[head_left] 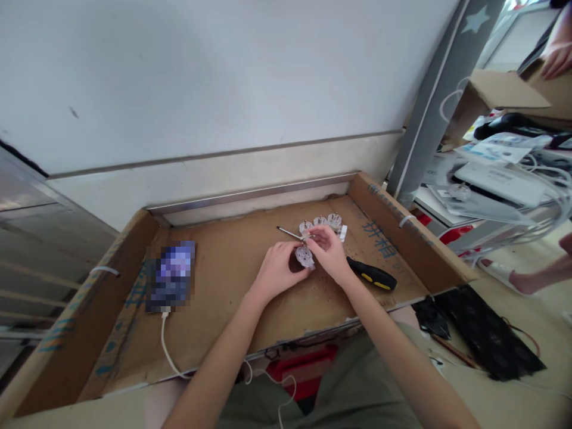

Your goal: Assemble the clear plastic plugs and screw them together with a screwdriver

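My left hand (279, 268) is closed around a round clear plastic plug part (304, 257) with holes in its face. My right hand (326, 250) is pinched just above it, its fingertips together on something too small to make out. Under the right hand lies a screwdriver; its black-and-yellow handle (373, 275) shows on the right and its thin shaft tip on the left. Behind the hands stand several similar clear plugs (334, 220) with metal pins up.
The hands are over a shallow cardboard tray (223, 286) with raised sides. A phone (172, 274) on a white cable lies at its left. A grey post (440, 101) rises behind the right side. Beyond are a cluttered table (500, 185) and another person's hand (556, 59) on a carton.
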Demonstrator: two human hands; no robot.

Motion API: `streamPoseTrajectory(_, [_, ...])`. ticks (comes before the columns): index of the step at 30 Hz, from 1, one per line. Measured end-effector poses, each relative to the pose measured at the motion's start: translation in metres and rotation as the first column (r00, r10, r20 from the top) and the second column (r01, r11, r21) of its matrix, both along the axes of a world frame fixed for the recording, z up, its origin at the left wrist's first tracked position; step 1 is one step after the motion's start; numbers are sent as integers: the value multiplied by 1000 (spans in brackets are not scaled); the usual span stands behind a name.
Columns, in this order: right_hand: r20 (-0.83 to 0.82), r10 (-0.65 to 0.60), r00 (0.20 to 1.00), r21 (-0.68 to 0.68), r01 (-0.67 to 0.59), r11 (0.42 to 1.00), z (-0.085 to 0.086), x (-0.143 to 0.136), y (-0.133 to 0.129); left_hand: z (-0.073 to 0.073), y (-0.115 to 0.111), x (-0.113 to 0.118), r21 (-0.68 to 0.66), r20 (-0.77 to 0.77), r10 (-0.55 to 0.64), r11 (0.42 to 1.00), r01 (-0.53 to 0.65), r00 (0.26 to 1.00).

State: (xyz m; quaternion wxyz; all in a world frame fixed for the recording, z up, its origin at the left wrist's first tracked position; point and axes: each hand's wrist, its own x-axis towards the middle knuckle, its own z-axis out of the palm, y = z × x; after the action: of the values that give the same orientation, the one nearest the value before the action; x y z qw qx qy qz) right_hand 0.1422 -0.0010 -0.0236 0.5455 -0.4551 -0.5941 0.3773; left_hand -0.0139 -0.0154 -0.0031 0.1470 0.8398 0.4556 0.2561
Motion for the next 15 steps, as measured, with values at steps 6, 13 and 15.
streamPoseTrajectory(6, [-120, 18, 993, -83, -28, 996, -5, 2, 8, 5, -3, -1, 37, 10, 31, 999, -31, 999])
streamPoseTrajectory(13, [-164, 35, 986, -131, -57, 990, -4, -1, 7, 7, -1, -1, 178, 202, 128, 970, -165, 971])
streamPoseTrajectory(15, [-159, 47, 986, -136, -69, 988, -4, -2, 5, 4, 0, 0, 194, 214, 101, 971, -144, 972])
